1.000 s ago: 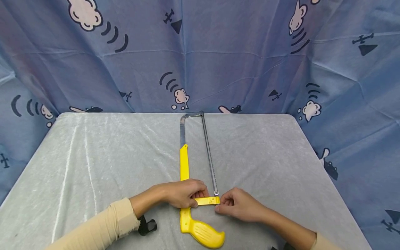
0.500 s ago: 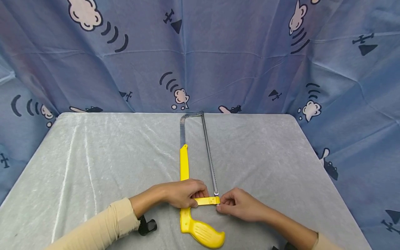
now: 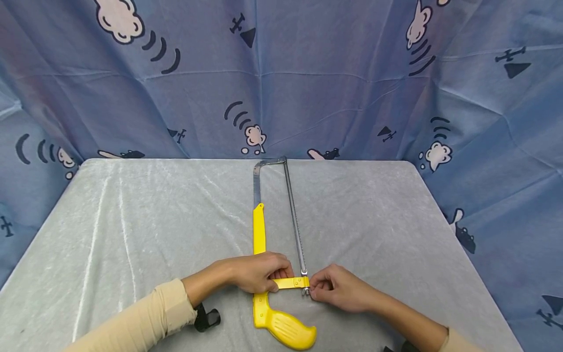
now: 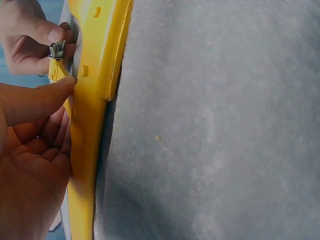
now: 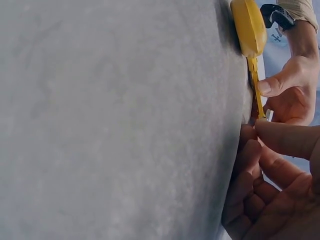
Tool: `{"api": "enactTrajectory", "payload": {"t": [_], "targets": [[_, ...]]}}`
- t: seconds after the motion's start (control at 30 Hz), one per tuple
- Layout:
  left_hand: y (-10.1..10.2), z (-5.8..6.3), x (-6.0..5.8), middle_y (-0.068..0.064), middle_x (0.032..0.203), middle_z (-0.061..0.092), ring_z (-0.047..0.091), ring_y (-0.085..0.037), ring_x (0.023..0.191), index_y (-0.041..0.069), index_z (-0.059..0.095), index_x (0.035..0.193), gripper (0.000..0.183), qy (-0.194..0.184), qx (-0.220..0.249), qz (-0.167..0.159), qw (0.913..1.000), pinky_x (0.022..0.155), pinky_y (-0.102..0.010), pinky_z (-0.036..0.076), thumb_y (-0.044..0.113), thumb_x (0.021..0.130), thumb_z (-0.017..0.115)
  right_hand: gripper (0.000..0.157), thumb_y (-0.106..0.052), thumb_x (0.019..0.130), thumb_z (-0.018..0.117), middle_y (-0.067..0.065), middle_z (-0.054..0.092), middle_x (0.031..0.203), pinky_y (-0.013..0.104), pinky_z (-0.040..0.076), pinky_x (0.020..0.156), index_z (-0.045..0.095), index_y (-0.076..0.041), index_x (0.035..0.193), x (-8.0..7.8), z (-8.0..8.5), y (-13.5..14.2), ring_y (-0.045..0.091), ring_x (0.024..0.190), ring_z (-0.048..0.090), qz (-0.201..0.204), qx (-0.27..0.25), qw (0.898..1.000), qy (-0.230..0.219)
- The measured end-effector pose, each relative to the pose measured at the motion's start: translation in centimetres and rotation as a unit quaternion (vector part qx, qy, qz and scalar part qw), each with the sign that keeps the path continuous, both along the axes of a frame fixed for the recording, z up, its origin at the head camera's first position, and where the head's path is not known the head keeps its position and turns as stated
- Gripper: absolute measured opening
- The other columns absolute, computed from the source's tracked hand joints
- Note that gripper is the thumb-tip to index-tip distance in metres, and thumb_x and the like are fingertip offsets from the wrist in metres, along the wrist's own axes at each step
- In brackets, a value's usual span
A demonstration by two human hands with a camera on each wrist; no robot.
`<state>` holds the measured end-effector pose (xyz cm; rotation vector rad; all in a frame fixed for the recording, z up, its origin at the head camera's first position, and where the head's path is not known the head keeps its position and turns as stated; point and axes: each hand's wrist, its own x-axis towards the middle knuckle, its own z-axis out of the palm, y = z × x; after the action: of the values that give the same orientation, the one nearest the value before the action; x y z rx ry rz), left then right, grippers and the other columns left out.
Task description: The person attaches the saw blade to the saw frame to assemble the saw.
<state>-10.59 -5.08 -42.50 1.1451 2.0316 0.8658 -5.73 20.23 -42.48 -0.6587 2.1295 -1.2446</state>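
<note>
Hacksaw (image 3: 259,230) is lying w/ long axis running near–far, handle (image 3: 292,330) at near end. L hand (image 3: 259,272) is pinching its crossbar (image 3: 288,283); R hand (image 3: 339,289), nearer the wing nut (image 3: 306,292), is resting curled just right of it, grip unclear.

Tabletop (image 3: 374,220): pale grey, plush-looking surface, far corners rounded. Two long light streaks (image 3: 92,249) run front to back on its left side. Small yellowish speck (image 4: 158,138) on the grey in the left wrist view. Blue curtain (image 3: 325,107) behind and at both sides, fold lines showing; printed with pinkish-white clouds (image 3: 119,19), dark curved strokes (image 3: 174,62), dark triangles (image 3: 517,69).
</note>
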Motion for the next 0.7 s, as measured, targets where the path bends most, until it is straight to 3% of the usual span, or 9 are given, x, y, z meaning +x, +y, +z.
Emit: {"api": "enactTrajectory", "payload": {"t": [0.4, 0.7], "targets": [[0.01, -0.07, -0.05, 0.009, 0.095, 0.056, 0.053, -0.001, 0.088, 0.012, 0.066, 0.106, 0.026, 0.000, 0.003, -0.002, 1.0000, 0.081, -0.016, 0.047, -0.006, 0.086, 0.066, 0.006, -0.005, 0.086, 0.071, -0.011, 0.059, 0.065, 0.017, 0.043, 0.051, 0.071, -0.009, 0.082, 0.20, 0.01, -0.25, -0.002, 0.057, 0.049, -0.019, 0.032, 0.999, 0.032], [0.04, -0.14, -0.09, 0.009, 0.094, 0.056, 0.053, -0.001, 0.088, 0.011, 0.066, 0.106, 0.026, 0.001, 0.002, -0.005, 1.0000, 0.081, -0.016, 0.047, -0.006, 0.087, 0.067, 0.014, -0.006, 0.084, 0.074, -0.012, 0.056, 0.060, 0.018, 0.042, 0.049, 0.067, -0.013, 0.074, 0.27, 0.21, -0.71, -0.002, 0.054, 0.048, -0.030, 0.064, 0.996, 0.057]]}}
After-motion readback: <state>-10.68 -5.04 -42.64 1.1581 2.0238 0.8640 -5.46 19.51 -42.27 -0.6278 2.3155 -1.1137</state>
